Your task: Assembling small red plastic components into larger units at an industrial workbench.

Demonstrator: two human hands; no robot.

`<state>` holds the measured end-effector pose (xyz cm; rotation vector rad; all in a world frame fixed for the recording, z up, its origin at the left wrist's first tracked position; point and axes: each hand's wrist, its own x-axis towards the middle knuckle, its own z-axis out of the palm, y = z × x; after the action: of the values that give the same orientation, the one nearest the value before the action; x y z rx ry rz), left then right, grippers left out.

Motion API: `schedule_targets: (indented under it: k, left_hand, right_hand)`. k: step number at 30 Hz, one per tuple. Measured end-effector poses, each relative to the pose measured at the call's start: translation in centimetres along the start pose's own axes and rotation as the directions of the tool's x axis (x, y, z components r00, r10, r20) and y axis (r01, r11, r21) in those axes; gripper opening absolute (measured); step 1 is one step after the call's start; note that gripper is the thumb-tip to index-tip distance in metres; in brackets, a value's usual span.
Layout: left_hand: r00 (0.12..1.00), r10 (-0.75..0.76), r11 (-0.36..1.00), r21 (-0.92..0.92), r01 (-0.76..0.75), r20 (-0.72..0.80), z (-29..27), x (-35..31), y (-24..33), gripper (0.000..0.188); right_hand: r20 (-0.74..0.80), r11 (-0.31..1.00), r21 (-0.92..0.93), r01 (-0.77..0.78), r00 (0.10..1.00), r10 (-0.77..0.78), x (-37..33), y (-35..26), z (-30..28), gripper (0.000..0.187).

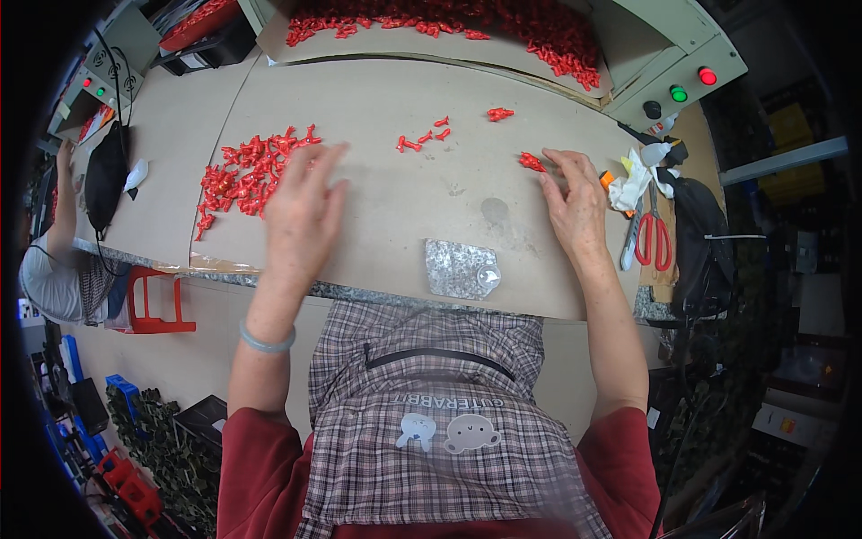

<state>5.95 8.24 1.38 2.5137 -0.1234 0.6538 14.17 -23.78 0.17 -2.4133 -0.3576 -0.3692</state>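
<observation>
My left hand [305,207], slightly smeared by motion, hovers over the right side of a pile of small shiny red plastic figures [241,175], its fingers spread and no piece visible in them. My right hand [576,202] is at the right of the worktable, fingers bent and apart. Just beside its fingertips lies one red figure [531,162]; whether they touch it I cannot tell. Between the hands, farther back, are several small red pieces [422,141] and another red figure [499,114].
A metal plate [460,269] lies near the table's front edge. Red-handled scissors [654,241], a knife [631,238] and white tissue [631,182] sit at the right. A machine opening at the back holds many red pieces [557,49]. Another person's arm [65,202] shows far left.
</observation>
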Motion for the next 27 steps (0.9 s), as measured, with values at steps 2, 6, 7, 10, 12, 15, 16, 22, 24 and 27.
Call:
schedule_targets:
  k: [2, 6, 7, 10, 12, 15, 16, 22, 24, 27]
  left_hand:
    - [0.994, 0.080, 0.994, -0.074, -0.075, 0.069, 1.7, 0.1, 1.2, 0.038]
    - [0.977, 0.167, 0.969, -0.205, -0.137, 0.135, 3.4, -0.2, 3.8, 0.037]
    - [0.969, 0.186, 0.963, -0.227, -0.147, 0.162, 3.8, 0.0, 4.3, 0.036]
    - [0.960, 0.218, 0.950, -0.266, -0.167, 0.176, 4.7, 0.5, 4.8, 0.035]
    - [0.960, 0.187, 0.952, -0.279, -0.125, 0.206, 5.4, 1.1, 4.7, 0.033]
    - [0.959, 0.191, 0.949, -0.288, -0.126, 0.211, 6.6, 2.3, 4.5, 0.033]
    - [0.959, 0.198, 0.947, -0.290, -0.135, 0.203, 7.0, 2.7, 4.6, 0.033]
    - [0.924, 0.264, 0.939, -0.291, -0.181, 0.278, 9.5, 5.0, 5.7, 0.033]
    - [0.898, 0.335, 0.924, -0.287, -0.254, 0.284, 9.2, 5.1, 6.0, 0.031]
    - [0.878, 0.388, 0.907, -0.283, -0.311, 0.280, 10.1, 5.4, 5.7, 0.027]
  right_hand:
    - [-0.028, 0.968, -0.217, 0.123, 0.991, -0.133, 0.6, 0.1, 0.8, 0.021]
    - [0.117, 0.966, -0.195, 0.169, 0.982, -0.148, 1.5, 0.5, 1.0, 0.023]
    - [0.175, 0.960, -0.118, 0.254, 0.957, -0.232, 1.7, 0.6, 0.9, 0.024]
    - [0.225, 0.928, 0.014, 0.373, 0.903, -0.366, 1.6, -0.1, 1.4, 0.026]
    - [0.223, 0.908, 0.067, 0.414, 0.880, -0.418, 2.1, -0.7, 1.7, 0.026]
    - [0.168, 0.950, 0.159, 0.269, 0.941, -0.295, 4.0, -0.3, 1.9, 0.032]
    - [0.161, 0.949, 0.152, 0.275, 0.941, -0.299, 5.4, 0.5, 2.0, 0.032]
    - [-0.201, 1.000, 0.012, 0.020, 0.979, -0.017, 15.4, 5.6, 4.2, 0.033]
    - [-0.348, 0.982, -0.186, 0.029, 0.933, -0.093, 17.9, 5.5, 4.0, 0.033]
    - [-0.311, 0.953, -0.301, -0.021, 0.947, -0.078, 22.5, 7.9, 4.7, 0.043]
